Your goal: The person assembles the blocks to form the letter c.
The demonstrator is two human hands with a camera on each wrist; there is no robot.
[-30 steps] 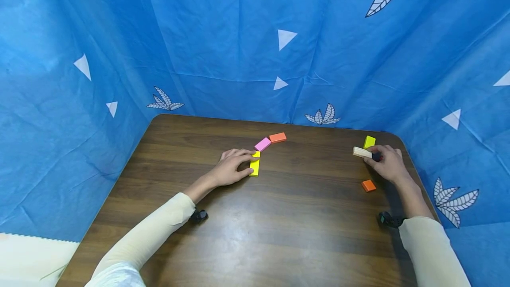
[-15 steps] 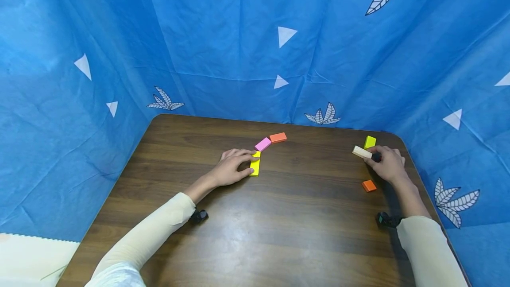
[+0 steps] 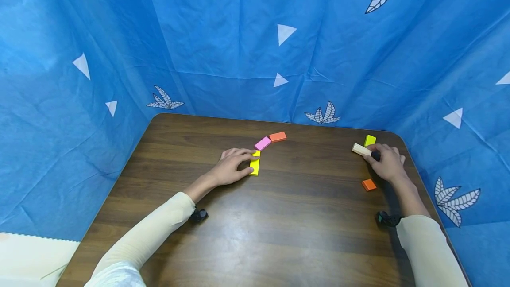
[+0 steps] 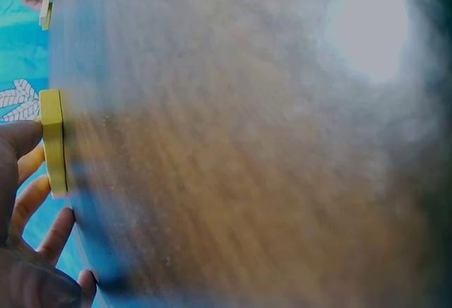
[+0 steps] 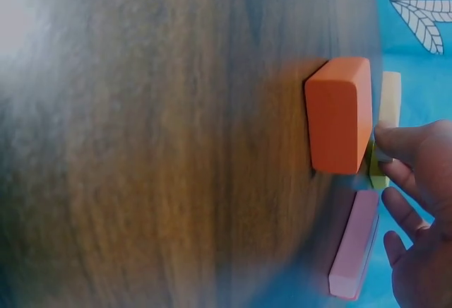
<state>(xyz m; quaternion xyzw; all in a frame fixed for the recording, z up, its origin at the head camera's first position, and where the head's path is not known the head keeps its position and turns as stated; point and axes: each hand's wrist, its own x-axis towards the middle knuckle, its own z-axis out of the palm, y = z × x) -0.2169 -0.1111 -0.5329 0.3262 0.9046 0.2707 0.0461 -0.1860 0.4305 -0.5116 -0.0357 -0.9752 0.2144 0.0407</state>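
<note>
My left hand (image 3: 231,167) pinches a yellow block (image 3: 255,164) lying flat on the table, thumb near one end and fingers at the other. In the left wrist view the thumb touches the yellow block (image 4: 54,142). At the far right my right hand (image 3: 388,163) pinches one end of a pale wooden block (image 3: 361,149) between thumb and finger. The pale block (image 5: 389,99) also shows in the right wrist view. Just behind it lies a yellow-green block (image 3: 370,140); whether they touch cannot be told.
A pink block (image 3: 263,143) lies beyond the yellow one, its end by an orange-red block (image 3: 277,137). An orange block (image 3: 368,184) lies nearer me than the right hand. A mauve block (image 5: 354,244) appears beneath that hand. Blue curtains (image 3: 239,56) surround the table (image 3: 279,234).
The pale block has turned slightly, its free end now angled a little farther back. My right hand has shifted only slightly; the left hand and yellow block have stayed in place.
</note>
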